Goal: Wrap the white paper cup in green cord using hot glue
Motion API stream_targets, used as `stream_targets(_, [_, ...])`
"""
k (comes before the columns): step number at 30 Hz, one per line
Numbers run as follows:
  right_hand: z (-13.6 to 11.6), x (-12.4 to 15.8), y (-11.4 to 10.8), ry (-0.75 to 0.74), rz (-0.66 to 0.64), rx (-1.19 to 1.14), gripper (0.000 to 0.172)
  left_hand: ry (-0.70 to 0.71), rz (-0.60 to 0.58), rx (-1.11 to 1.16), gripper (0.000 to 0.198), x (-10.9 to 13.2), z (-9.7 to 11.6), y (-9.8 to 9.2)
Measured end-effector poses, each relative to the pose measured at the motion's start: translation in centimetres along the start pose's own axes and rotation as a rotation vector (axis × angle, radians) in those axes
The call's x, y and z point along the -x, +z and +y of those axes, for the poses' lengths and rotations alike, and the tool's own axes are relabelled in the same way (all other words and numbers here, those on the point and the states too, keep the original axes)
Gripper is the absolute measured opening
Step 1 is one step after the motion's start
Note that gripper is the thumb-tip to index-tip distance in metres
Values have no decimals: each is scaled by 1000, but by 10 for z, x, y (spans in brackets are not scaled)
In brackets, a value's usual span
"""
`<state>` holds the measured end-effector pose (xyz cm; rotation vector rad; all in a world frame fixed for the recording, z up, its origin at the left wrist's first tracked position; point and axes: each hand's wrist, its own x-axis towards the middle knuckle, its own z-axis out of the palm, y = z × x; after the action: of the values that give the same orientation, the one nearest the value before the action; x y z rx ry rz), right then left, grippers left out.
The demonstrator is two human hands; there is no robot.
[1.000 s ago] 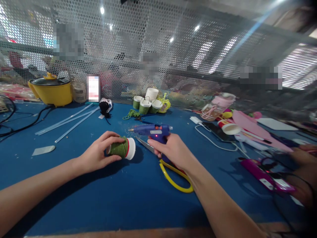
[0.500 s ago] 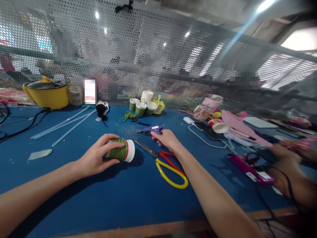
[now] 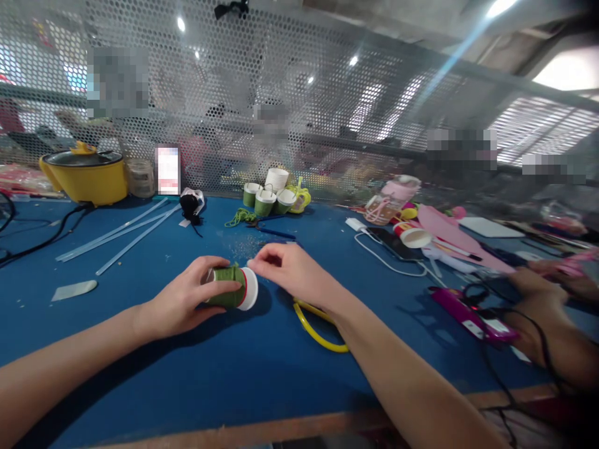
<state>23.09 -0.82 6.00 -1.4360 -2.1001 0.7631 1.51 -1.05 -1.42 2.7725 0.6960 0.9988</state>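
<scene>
My left hand (image 3: 185, 293) is closed round a paper cup (image 3: 228, 288) wrapped in green yarn, which lies on its side with its white end and red band facing right. Close to that white end, my right hand (image 3: 285, 268) has its thumb and fingers pinched together; whatever they hold is too small or hidden to make out. Under my right wrist is a pair of scissors (image 3: 318, 333), of which only a yellow handle loop shows. The glue gun is out of sight.
Several green-wrapped cups (image 3: 264, 202), loose green yarn (image 3: 240, 217) and pliers (image 3: 276, 234) lie behind my hands. Clear glue sticks (image 3: 126, 234) and a yellow pot (image 3: 87, 181) are left. A purple power strip (image 3: 468, 315) and another person's arm (image 3: 547, 312) are right.
My right hand has let go of the blue glue gun and moved left and nearer, beside the cup's white end. It now covers the scissor blades. My left hand still holds the cup.
</scene>
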Motion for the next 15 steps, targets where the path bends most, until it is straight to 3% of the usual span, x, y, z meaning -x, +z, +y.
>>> stream_targets(4, [-22, 1, 17, 21, -40, 98, 18, 83, -6, -76, 32, -2, 1, -1])
stream_targets(11, [-22, -1, 21, 42, -117, 15, 7, 173, -26, -201, 28, -3, 1, -1])
stream_targets(15, [-14, 3, 19, 23, -20, -71, 8, 89, 0, -100, 38, -2, 2, -1])
